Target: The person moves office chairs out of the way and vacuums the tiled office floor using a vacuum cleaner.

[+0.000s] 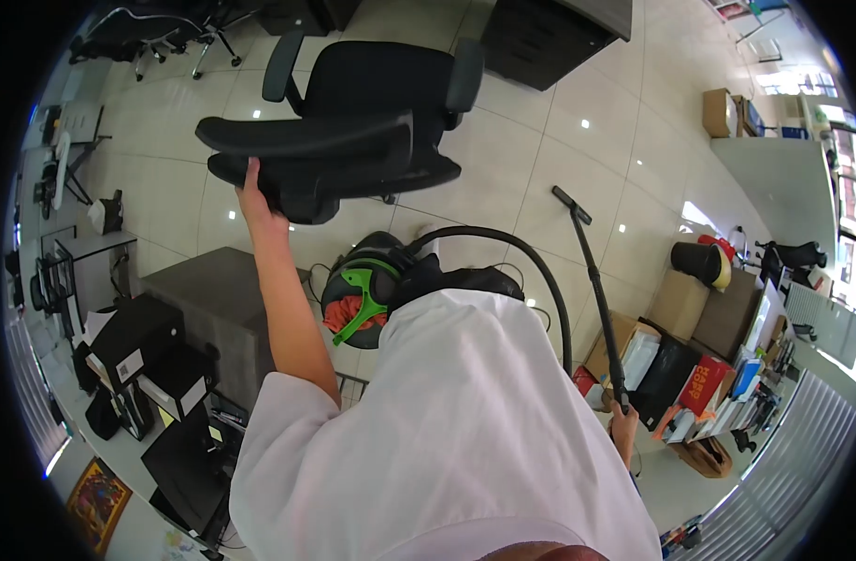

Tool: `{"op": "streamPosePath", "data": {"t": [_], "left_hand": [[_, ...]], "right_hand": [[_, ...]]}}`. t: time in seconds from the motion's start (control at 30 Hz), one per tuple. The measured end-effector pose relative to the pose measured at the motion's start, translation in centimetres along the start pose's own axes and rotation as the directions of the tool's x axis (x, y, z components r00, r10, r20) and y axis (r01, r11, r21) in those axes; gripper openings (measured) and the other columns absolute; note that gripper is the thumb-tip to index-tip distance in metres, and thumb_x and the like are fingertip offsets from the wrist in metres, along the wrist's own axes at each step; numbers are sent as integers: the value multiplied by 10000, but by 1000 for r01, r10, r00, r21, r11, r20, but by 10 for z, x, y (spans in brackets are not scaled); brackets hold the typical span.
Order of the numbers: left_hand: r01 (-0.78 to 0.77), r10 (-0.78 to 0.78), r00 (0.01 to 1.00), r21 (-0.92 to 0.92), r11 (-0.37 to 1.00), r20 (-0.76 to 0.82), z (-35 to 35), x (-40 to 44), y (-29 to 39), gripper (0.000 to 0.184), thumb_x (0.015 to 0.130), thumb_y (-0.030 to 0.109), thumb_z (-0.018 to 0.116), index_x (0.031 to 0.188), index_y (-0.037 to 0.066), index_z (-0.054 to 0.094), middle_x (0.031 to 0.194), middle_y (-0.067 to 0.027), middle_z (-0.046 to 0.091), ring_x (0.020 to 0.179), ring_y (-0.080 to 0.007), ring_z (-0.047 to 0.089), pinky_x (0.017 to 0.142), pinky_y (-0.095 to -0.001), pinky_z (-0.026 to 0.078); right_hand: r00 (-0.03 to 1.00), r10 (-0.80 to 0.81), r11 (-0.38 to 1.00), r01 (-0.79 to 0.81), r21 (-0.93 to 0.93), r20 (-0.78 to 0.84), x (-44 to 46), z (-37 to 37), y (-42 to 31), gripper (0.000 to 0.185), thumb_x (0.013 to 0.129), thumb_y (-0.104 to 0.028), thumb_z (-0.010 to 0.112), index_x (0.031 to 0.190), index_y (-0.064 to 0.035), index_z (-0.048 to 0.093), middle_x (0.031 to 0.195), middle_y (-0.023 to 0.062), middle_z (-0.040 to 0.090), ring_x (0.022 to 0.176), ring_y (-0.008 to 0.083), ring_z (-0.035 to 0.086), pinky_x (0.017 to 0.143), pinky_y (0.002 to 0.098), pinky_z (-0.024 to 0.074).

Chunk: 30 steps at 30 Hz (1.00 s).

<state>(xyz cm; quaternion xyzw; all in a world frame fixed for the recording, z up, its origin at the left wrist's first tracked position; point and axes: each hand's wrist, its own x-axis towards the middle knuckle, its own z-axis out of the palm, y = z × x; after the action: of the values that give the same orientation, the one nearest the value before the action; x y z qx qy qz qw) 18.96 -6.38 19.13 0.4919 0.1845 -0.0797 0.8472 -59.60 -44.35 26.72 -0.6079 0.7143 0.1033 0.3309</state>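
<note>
My left hand (pixel 263 208) grips the back of a black office chair (pixel 381 84), which has two armrests and stands on the tiled floor. At the right, my right hand (pixel 622 425) is closed around the handle end of a black vacuum wand (pixel 601 299). The floor head (pixel 572 204) of the wand rests on the tiles. A black hose (pixel 540 257) curves from the vacuum cleaner (pixel 367 280) toward my right side. On the vacuum's top lie a green plastic piece (pixel 358 304) and an orange-red cloth (pixel 342 313).
A grey desk (pixel 213 299) with black boxes and a monitor (pixel 187 472) is at the left. Cardboard boxes (pixel 678 304) and books line the right side. A dark cabinet (pixel 549 42) stands beyond the chair. Another wheeled chair (pixel 157 33) is at the upper left.
</note>
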Motion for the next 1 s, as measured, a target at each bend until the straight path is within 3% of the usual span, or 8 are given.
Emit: {"op": "streamPosePath", "data": {"t": [0.1, 0.2, 0.33, 0.4, 0.53, 0.7, 0.87, 1.0], "left_hand": [[16, -17, 997, -23, 1000, -76, 15, 19, 3, 624, 933, 166, 760, 1463, 40, 456, 1393, -164, 591, 1233, -327, 640, 1006, -481, 589], [-99, 105, 993, 116, 988, -48, 23, 30, 5, 600, 908, 171, 777, 1424, 34, 504, 1356, -151, 609, 1215, -312, 645, 991, -458, 594], [-87, 108, 988, 173, 981, -111, 41, 55, 23, 599, 881, 192, 796, 1399, 33, 542, 1317, -127, 633, 1187, -290, 656, 986, -434, 595], [-88, 97, 995, 191, 978, -38, 34, 84, 32, 612, 862, 221, 818, 1386, 34, 561, 1298, -117, 646, 1169, -277, 666, 980, -415, 598], [-82, 91, 995, 183, 980, -43, 44, 131, 44, 577, 864, 214, 810, 1363, 30, 585, 1286, -117, 656, 1148, -279, 677, 979, -406, 599], [-63, 67, 997, 157, 986, -22, 56, 197, 44, 657, 819, 217, 853, 1318, -98, 563, 1276, -178, 663, 1116, -317, 693, 985, -444, 597], [-48, 49, 999, 175, 983, -1, 79, 249, 50, 651, 822, 241, 853, 1320, -72, 573, 1299, -166, 665, 1132, -310, 694, 1009, -454, 587], [7, -13, 999, 184, 983, 30, 113, 278, 58, 546, 879, 257, 802, 1307, -20, 609, 1299, -123, 687, 1152, -286, 695, 1027, -438, 577]], "right_hand": [[999, 28, 1000, -28, 13, -23, -3, 8, -13, 312, 956, -284, 708, 903, 19, 654, 525, 42, 523, 373, 162, 526, 360, 337, 403], [1000, -12, 998, 10, -60, -26, -1, 13, -26, 327, 960, -294, 704, 893, 21, 643, 531, 42, 526, 371, 164, 526, 356, 337, 401], [999, -45, 999, 44, -30, -6, 10, 15, -30, 335, 963, -302, 700, 866, 10, 627, 535, 36, 522, 369, 156, 521, 352, 327, 401], [998, -56, 998, 56, -13, 5, 14, 14, -40, 333, 963, -303, 693, 856, 6, 628, 539, 33, 522, 368, 147, 516, 353, 321, 405], [997, -66, 998, 65, -25, -40, 33, 7, -54, 326, 954, -300, 681, 837, 1, 638, 537, 35, 535, 363, 143, 512, 346, 318, 402], [1000, -15, 998, 14, -68, -21, 42, 2, -85, 325, 945, -303, 690, 876, 12, 650, 518, 32, 518, 362, 154, 524, 341, 328, 390], [999, -13, 992, 8, -123, -36, 53, -2, -110, 335, 933, -312, 697, 945, 23, 686, 516, 35, 514, 368, 160, 531, 369, 339, 406], [999, -32, 987, 25, -161, -37, 57, -3, -129, 333, 931, -323, 696, 985, 6, 708, 518, 40, 517, 379, 164, 541, 394, 349, 422]]}}
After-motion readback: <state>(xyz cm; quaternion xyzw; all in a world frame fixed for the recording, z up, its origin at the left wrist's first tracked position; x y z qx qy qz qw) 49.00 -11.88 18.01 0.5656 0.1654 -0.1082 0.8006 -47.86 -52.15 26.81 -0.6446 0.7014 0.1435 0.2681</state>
